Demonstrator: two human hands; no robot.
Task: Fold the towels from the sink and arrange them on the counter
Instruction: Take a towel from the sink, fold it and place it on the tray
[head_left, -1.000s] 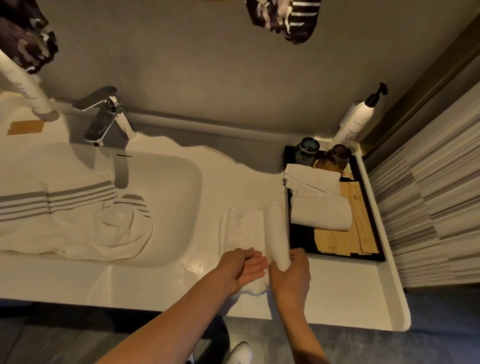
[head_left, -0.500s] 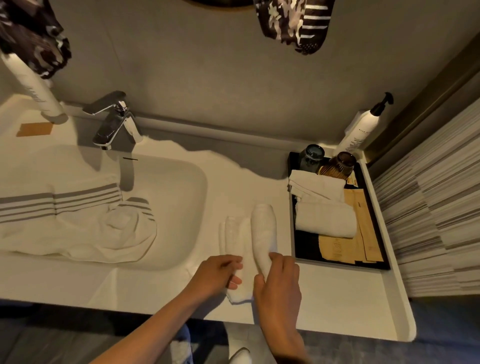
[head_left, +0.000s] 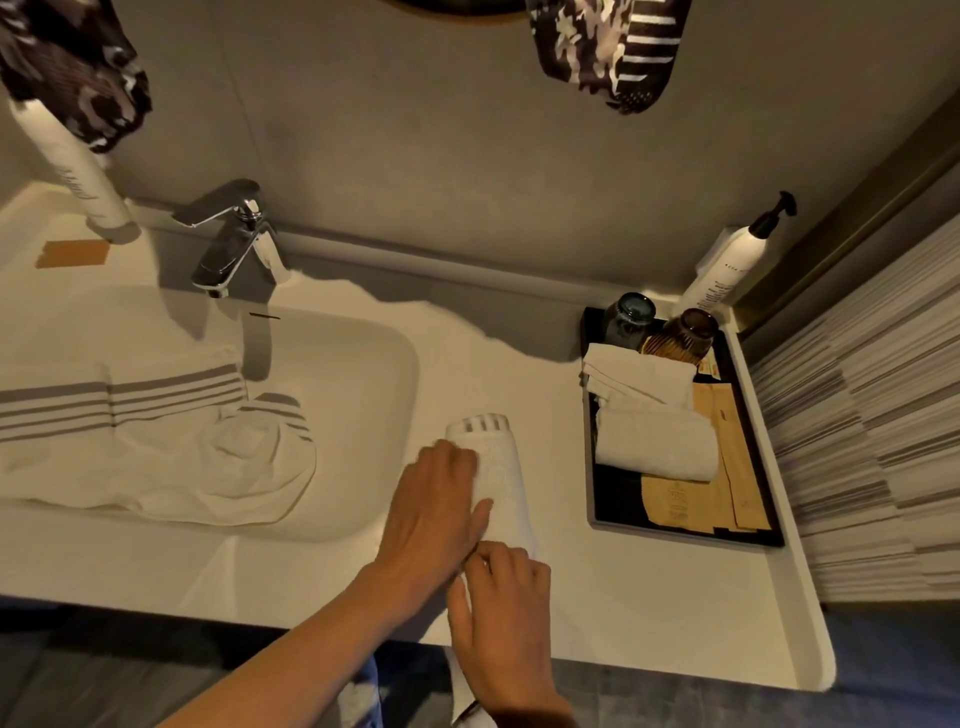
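Note:
A small white towel (head_left: 500, 467) lies rolled up on the white counter (head_left: 649, 597), between the sink and the tray. My left hand (head_left: 434, 512) rests on the roll's left side with its fingers laid over it. My right hand (head_left: 506, 618) holds the roll's near end, fingers curled at it. A big white towel with grey stripes (head_left: 150, 441) lies crumpled in the sink (head_left: 363, 364). Two folded white towels (head_left: 652, 447) lie on the black tray (head_left: 685, 535).
The tap (head_left: 228, 244) stands behind the sink. On the tray are two dark cups (head_left: 685, 338) and brown paper packets (head_left: 701, 499). A pump bottle (head_left: 732, 260) stands behind the tray. A white tube (head_left: 72, 171) stands at the back left. A striped wall is on the right.
The small towel lay half flat on the counter; now it is rolled fully to the left. My left hand moved onto the roll, my right hand followed to its near end.

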